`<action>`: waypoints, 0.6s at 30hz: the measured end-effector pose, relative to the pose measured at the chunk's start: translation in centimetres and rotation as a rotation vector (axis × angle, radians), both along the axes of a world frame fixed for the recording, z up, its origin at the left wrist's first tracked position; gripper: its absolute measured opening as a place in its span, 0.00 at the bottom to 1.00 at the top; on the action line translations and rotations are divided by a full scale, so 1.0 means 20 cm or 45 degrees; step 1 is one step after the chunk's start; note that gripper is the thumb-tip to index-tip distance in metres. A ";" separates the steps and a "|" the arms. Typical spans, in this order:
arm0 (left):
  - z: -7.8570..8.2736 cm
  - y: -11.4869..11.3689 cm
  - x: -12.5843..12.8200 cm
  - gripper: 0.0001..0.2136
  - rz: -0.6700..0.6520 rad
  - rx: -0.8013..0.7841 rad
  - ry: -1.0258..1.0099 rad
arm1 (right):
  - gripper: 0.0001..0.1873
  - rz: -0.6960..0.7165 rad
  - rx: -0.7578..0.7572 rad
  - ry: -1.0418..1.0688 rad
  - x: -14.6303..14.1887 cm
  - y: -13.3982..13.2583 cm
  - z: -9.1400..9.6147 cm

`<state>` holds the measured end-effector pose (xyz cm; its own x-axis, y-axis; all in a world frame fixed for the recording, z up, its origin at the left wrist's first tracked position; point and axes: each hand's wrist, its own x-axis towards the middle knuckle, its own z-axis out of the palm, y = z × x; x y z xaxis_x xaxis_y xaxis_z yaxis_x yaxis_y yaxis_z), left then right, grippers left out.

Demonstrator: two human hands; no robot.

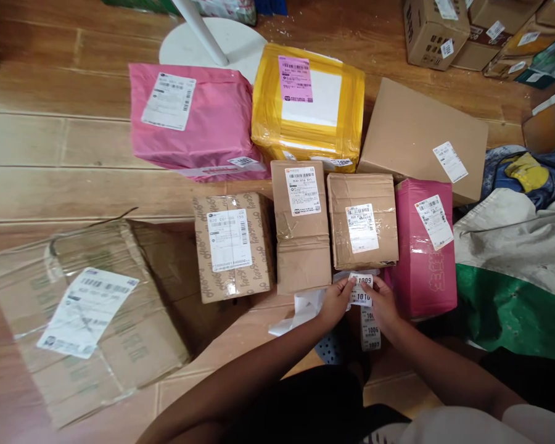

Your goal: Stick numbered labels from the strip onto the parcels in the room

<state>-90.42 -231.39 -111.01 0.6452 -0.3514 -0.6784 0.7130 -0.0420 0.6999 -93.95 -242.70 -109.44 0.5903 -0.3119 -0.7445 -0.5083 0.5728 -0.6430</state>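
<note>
Between both hands is a strip of numbered stickers [361, 297], showing 1009 and 1010, with a lower length reading 1006 and 1007 hanging below. My left hand [337, 301] pinches its upper left edge. On the other side my right hand [382, 302] grips the strip with closed fingers. Just beyond the fingers stands a small brown carton [363, 185] with a white shipping label. Left of it is a taller brown carton [303, 265], and to the right a magenta parcel [409, 271]. Pale backing paper [305, 308] trails beneath my left hand.
Behind are a pink-wrapped parcel [213, 123], a yellow-taped box [263, 111] and a larger carton [416, 129]. A printed carton [203, 277] and a big battered box [148, 370] lie left. A white stand base [176, 49] and stacked cartons [416, 37] are farther back; a green-white sack [513, 302] is right.
</note>
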 end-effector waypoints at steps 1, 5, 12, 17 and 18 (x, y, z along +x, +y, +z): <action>0.00 0.00 0.00 0.30 0.001 0.004 0.016 | 0.23 0.015 0.014 -0.002 0.00 -0.01 0.00; -0.01 0.00 0.00 0.31 0.033 -0.009 0.081 | 0.23 0.019 0.041 0.028 -0.01 -0.02 -0.02; 0.00 0.00 -0.01 0.26 0.036 0.067 0.034 | 0.24 -0.015 -0.052 0.054 -0.03 -0.03 -0.07; 0.01 0.03 -0.07 0.18 0.051 0.406 -0.169 | 0.19 0.114 -0.231 0.024 -0.05 0.01 -0.13; 0.01 0.04 -0.08 0.17 0.034 0.443 -0.180 | 0.19 0.113 -0.252 0.013 -0.05 0.03 -0.15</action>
